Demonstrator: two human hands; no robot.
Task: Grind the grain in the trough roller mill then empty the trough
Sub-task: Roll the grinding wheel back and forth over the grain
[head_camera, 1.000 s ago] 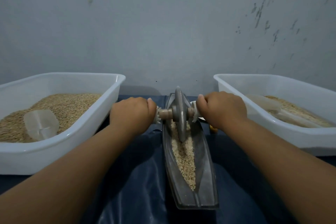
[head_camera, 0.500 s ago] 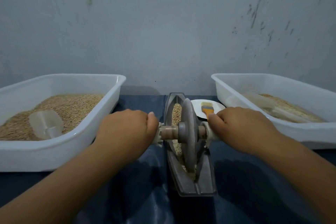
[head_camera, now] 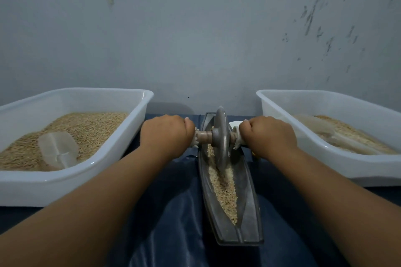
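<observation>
Grinding step: left hand (head_camera: pixel 167 135) and right hand (head_camera: pixel 269 136) each grip the axle, wheel (head_camera: pixel 221 136) at trough (head_camera: pixel 249 212) far end; next, pull back through grain (head_camera: pixel 225 193).

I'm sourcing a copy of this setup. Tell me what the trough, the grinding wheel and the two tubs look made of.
Trough: looks like cast metal, dull dark grey with a faint sheen.
Grinding wheel: likely the same grey metal, smooth rim; its axle looks wooden, pale brown.
Left tub and right tub: white plastic, glossy, slightly translucent, with rounded moulded rims.
</observation>
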